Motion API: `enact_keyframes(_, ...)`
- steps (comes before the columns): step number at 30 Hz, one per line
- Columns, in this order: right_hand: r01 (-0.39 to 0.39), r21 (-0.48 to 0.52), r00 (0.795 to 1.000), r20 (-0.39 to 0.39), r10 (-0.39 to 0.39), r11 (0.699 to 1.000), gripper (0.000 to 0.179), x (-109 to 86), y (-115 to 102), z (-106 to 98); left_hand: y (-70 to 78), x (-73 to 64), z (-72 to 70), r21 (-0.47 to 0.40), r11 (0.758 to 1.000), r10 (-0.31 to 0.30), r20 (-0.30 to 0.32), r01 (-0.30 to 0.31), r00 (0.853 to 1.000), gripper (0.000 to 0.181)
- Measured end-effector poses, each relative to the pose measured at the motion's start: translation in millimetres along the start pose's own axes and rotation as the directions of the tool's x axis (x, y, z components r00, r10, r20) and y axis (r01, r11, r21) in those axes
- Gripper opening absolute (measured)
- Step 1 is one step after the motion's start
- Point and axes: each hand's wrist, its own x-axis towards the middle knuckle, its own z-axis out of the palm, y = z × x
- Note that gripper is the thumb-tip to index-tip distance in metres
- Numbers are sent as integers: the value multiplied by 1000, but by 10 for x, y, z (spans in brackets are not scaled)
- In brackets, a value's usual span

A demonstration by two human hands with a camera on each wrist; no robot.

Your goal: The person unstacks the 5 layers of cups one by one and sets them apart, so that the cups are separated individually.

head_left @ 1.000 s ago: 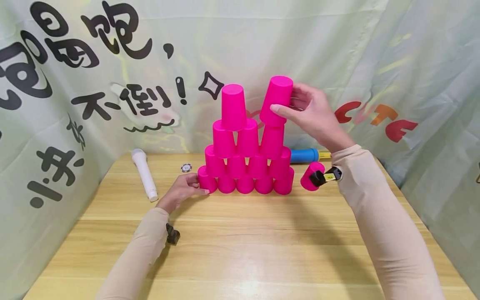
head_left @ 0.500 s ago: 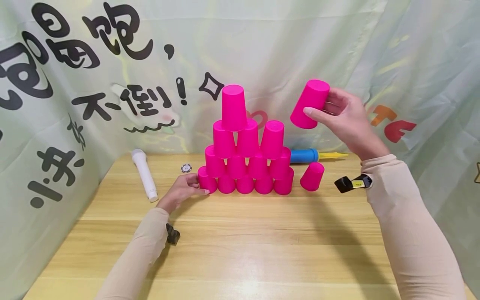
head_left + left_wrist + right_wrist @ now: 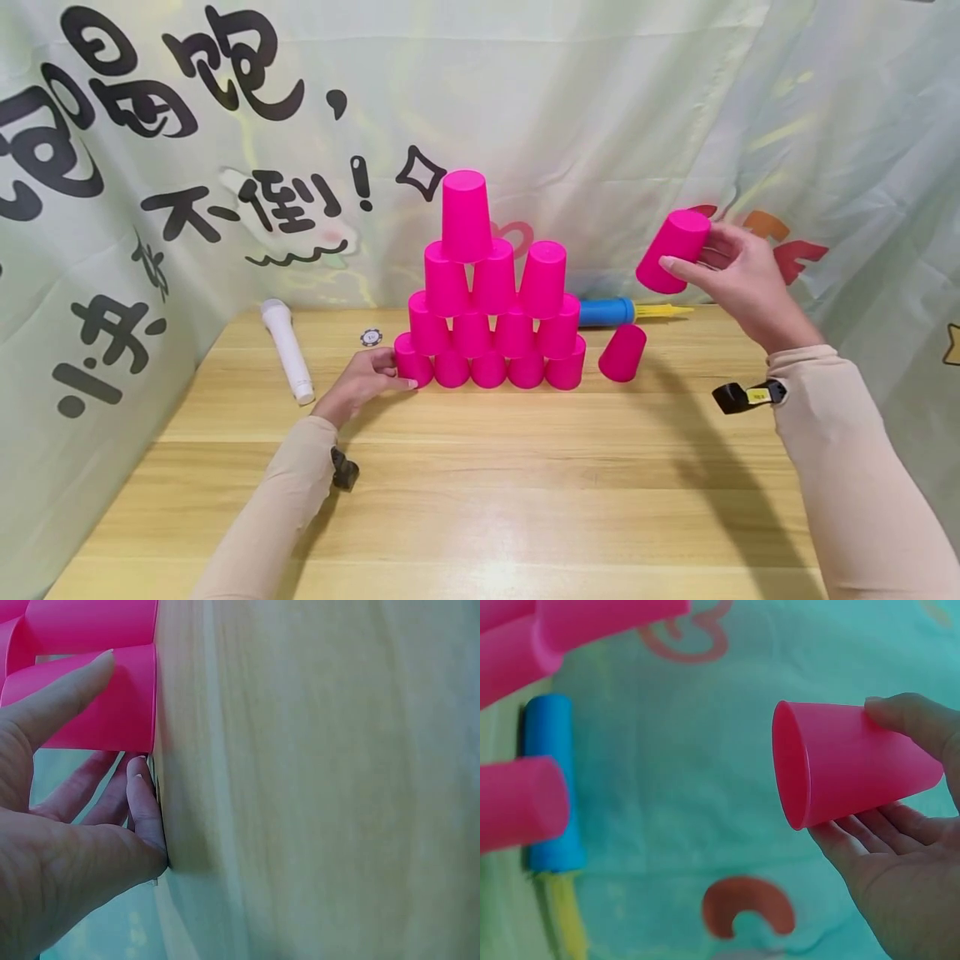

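A pyramid [image 3: 471, 333] of upturned pink cups stands on the bench [image 3: 487, 483], with five at its base, then four, then three, and a single fourth-tier cup [image 3: 465, 217] toward its left side. To the right of the pyramid, in mid-air and well apart from it, the right hand [image 3: 750, 279] grips the held cup [image 3: 675, 240] between thumb and fingers; the cup tilts, its mouth turned down and toward the pyramid. At the pyramid's lower left corner the left hand [image 3: 362, 385] has its fingers loosely bent beside the bottom-left cup [image 3: 414, 357] and its thumb across the front, seemingly as a light steadying touch; how firmly it presses I cannot tell. Just right of the pyramid's base a loose cup [image 3: 622, 354] stands alone, and a blue pump [image 3: 606, 312] lies behind that side. The step in hand looks like a one-handed carry of a single cup, though these poses alone don't settle whether the pyramid is going up or coming down. My judgement is that the next move calls for levelling the cup's mouth before it meets any surface, clear of the right-hand third-tier cup [image 3: 542, 279].
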Motion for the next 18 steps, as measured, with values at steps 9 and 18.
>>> enact_keyframes(9,-86,-2,996,9,86,996,74,-88,457,-116,16,-8,-4,26,1000,-15,-15,15,1000,61)
enact_keyframes(18,-165,-16,986,27,165,986,72,-197,877,-100,35,-17,-2,5,1000,-5,-1,5,1000,62)
